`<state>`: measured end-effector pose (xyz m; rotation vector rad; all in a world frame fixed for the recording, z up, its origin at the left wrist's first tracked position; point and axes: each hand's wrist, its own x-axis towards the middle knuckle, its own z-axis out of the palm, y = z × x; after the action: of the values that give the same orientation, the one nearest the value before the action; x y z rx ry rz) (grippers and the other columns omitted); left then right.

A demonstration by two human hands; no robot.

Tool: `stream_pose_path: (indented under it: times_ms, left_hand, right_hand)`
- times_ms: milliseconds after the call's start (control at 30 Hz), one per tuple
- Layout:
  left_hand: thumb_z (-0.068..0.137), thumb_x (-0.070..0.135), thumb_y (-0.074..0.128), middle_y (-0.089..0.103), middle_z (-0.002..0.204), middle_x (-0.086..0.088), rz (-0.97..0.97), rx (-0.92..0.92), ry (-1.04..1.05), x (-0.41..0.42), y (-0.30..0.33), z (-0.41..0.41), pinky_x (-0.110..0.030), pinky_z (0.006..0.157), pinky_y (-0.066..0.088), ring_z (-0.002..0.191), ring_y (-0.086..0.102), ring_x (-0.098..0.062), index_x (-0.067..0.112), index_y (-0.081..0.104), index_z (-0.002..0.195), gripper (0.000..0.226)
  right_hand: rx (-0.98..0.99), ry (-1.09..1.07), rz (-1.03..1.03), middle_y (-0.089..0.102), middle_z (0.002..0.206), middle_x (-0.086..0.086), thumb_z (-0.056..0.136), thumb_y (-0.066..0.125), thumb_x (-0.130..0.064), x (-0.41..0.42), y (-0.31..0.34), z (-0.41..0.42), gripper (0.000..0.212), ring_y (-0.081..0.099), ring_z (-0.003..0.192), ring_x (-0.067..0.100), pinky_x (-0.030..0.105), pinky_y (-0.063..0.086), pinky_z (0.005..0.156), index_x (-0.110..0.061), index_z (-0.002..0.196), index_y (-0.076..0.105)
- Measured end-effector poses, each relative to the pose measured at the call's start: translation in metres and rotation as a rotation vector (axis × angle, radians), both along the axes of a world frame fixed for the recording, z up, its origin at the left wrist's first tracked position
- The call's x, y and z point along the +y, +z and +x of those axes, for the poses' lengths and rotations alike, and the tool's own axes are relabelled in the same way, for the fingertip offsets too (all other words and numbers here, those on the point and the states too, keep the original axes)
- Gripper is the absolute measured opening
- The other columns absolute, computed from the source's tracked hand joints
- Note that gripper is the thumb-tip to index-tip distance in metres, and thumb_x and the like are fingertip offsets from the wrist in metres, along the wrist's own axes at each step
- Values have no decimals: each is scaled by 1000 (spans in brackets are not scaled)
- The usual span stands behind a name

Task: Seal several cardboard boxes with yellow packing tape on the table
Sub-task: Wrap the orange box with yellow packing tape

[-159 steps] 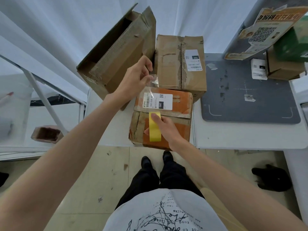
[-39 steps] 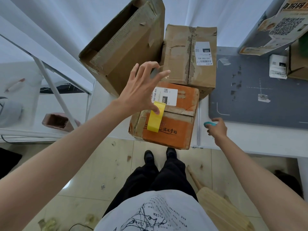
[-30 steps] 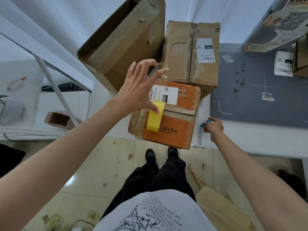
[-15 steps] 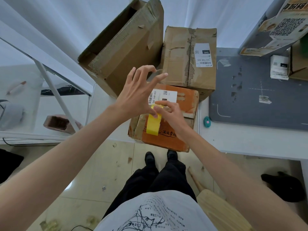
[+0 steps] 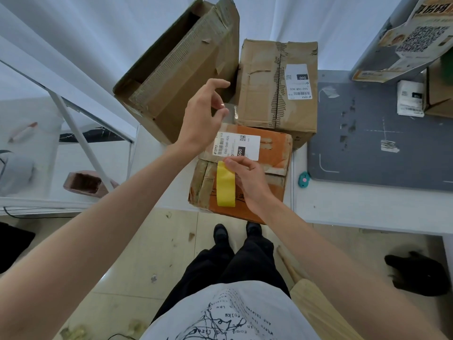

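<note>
Worn cardboard boxes, matt yellow tape and a smooth white bench.

The orange cardboard box [image 5: 267, 168] looks scuffed and creased, with old brown tape peeling on its front, a smooth white paper label [image 5: 236, 146] on top, and a strip of matt yellow tape [image 5: 225, 184] down its face. The brown cardboard box [image 5: 278, 82] behind is wrinkled, its seam torn and rough. The tall open box [image 5: 176, 69] shows bare corrugated ridges where its skin has ripped away. The bench [image 5: 367, 207] is smooth and white, carrying a dull grey mat [image 5: 392, 153], marked and stained. The floor [image 5: 137, 253] is pale tile, slightly glossy.
</note>
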<state>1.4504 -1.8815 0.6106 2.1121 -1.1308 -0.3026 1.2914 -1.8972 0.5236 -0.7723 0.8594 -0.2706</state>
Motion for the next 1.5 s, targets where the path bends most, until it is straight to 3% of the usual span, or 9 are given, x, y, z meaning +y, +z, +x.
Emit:
stream_pose_path:
  times_ms: [200, 367, 467, 633, 733, 867, 1033, 1333, 1500]
  left_hand:
    - [91, 5, 72, 60, 85, 8, -21, 224, 230, -1, -4, 5, -2, 73, 45, 78, 61, -2, 16, 58, 124, 37]
    - [97, 5, 62, 59, 89, 5, -102, 322, 397, 1, -4, 7, -6, 73, 49, 85, 65, -8, 14, 58, 121, 26]
    - [96, 7, 63, 61, 88, 3, -77, 314, 326, -3, 8, 25, -11, 77, 54, 81, 67, -5, 16, 59, 119, 25]
    - [94, 24, 68, 62, 82, 7, 248, 132, -98, 4, 30, 33, -9, 62, 49, 70, 62, -4, 19, 65, 107, 14]
    - [92, 41, 71, 67, 94, 3, 613, 115, -299, 16, 26, 27, -29, 69, 62, 79, 68, -15, 32, 64, 98, 13]
    - [85, 60, 69, 52, 104, 5, 945, 21, -405, 25, 12, 9, -26, 60, 49, 75, 54, -9, 34, 64, 124, 47]
    - [88, 44, 74, 47, 104, 7, 903, 124, -434, 28, 4, -1, -22, 54, 39, 64, 46, -9, 29, 64, 134, 49]
    - [86, 35, 79, 62, 133, 0, 788, 30, -396, 29, 3, -10, -21, 58, 44, 94, 61, -13, 32, 72, 123, 37]
    - [85, 38, 80, 65, 128, 1, 738, 13, -345, 29, 1, -13, -26, 64, 51, 96, 59, -12, 34, 76, 110, 26]
  right_hand:
    - [40, -17, -44, 68, 130, -1, 90, 76, -18, -3, -1, -1, 15, 66, 117, 21, 47, 55, 101, -9, 102, 76]
    - [66, 14, -116, 63, 136, -5, 90, 75, -14, 1, 2, -3, 12, 59, 125, 15, 41, 53, 102, -9, 101, 77]
    - [55, 26, -143, 62, 137, -7, 90, 75, -13, 4, 3, -5, 12, 55, 127, 11, 34, 53, 99, -9, 101, 77]
    - [62, 50, -100, 61, 139, -6, 92, 74, -22, -2, 3, -1, 16, 59, 125, 16, 41, 53, 103, -15, 106, 77]
    - [32, 71, -85, 61, 139, -2, 97, 67, -22, -3, 5, -2, 16, 61, 124, 21, 38, 55, 100, -18, 108, 77]
    - [26, 92, -88, 57, 138, 2, 97, 61, -17, -4, 5, -5, 30, 60, 124, 22, 36, 56, 96, -29, 124, 66]
    - [16, 65, -16, 57, 136, 6, 92, 64, -11, -4, 5, -9, 44, 61, 123, 29, 46, 55, 101, -24, 133, 51]
    - [3, 91, -23, 56, 137, 5, 96, 66, -12, -7, 11, -13, 45, 63, 122, 27, 42, 57, 98, -22, 135, 48]
    - [-17, 97, -23, 56, 137, 5, 95, 69, -15, -7, 14, -15, 45, 63, 121, 27, 41, 57, 98, -20, 134, 49]
